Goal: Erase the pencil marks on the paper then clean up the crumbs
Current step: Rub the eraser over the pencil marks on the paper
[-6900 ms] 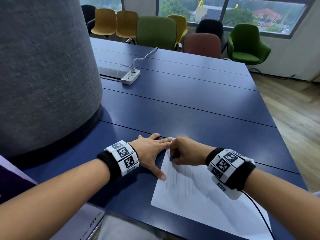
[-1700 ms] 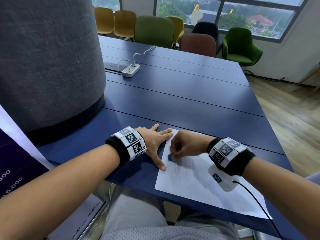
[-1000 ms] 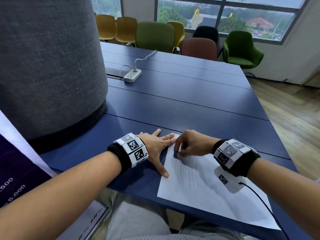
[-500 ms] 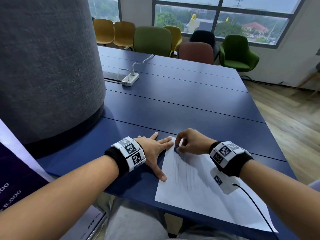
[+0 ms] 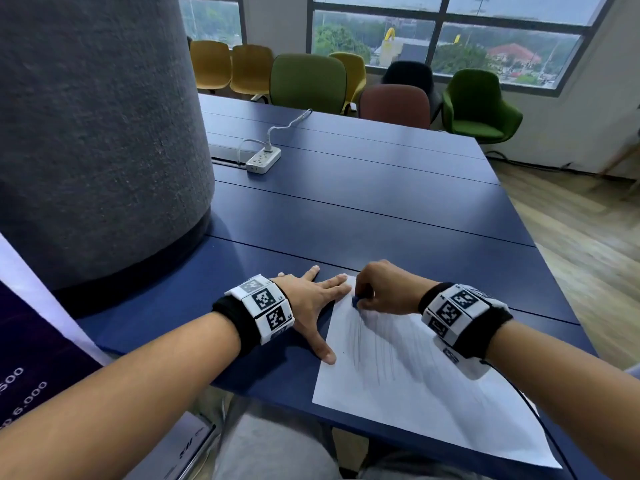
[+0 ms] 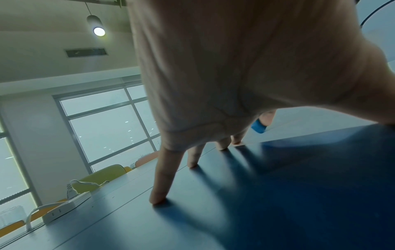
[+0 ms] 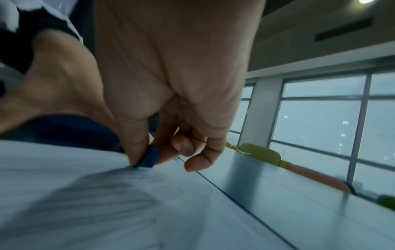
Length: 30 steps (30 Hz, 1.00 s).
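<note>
Dark blue table point(image 5: 363, 216) by a window, with paper being erased at its near edge.

From the head view, a white sheet of paper point(image 5: 415, 393) is seen lying near the table's front edge, faint pencil marks point(image 5: 377, 348) running across it; the left hand point(image 5: 308, 303) is laid flat with fingers spread, its fingertips at the sheet's left edge, while a small blue eraser point(image 5: 355, 301) is pinched by the right hand point(image 5: 384, 289) at the sheet's far left corner. A white power strip point(image 5: 263, 160) sits farther back beside a grey column point(image 5: 97, 133). From the left wrist, straight spread fingers point(image 6: 164, 174) are planted on the tabletop. From the right wrist, the eraser point(image 7: 149, 157) is gripped between thumb and fingertips and pressed against the paper point(image 7: 64, 186).
</note>
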Each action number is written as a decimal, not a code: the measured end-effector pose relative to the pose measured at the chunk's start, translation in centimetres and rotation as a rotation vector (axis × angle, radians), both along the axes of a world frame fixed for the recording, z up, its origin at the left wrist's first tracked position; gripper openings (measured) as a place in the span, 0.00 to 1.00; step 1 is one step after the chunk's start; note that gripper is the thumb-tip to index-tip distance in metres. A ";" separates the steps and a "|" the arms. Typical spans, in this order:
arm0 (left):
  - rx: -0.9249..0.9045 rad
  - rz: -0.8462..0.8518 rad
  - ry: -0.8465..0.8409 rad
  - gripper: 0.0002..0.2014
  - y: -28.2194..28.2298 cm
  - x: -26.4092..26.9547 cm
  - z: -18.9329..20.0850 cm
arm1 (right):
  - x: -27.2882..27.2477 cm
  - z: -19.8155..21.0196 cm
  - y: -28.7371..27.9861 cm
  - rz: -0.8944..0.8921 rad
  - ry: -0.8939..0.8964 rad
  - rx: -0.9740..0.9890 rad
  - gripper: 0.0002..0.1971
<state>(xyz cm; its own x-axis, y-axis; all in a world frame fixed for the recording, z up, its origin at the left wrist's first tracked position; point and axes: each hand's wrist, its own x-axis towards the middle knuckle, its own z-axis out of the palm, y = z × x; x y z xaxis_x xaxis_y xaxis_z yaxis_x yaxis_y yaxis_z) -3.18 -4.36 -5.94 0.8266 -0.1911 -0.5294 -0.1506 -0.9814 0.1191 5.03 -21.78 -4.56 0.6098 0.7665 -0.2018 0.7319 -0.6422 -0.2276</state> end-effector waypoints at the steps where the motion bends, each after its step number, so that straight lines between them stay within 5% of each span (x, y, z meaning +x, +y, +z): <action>1: -0.001 -0.001 -0.001 0.68 0.0 0.0 0.0 | 0.3 0.0 0.1 -0.030 -0.023 0.015 0.09; 7: -0.009 0.000 -0.013 0.68 0.0 0.0 -0.1 | -0.9 0.3 0.0 0.069 0.018 -0.022 0.05; 20: -0.001 0.001 -0.003 0.68 0.0 0.0 -0.1 | 0.4 0.7 0.5 -0.056 -0.012 0.020 0.05; 25: 0.005 -0.002 -0.005 0.68 0.0 0.0 -0.1 | -0.2 0.9 0.5 0.023 0.113 -0.046 0.05; 30: 0.009 -0.005 -0.003 0.67 -0.1 0.0 0.0 | 0.3 0.9 1.3 -0.051 -0.007 -0.001 0.05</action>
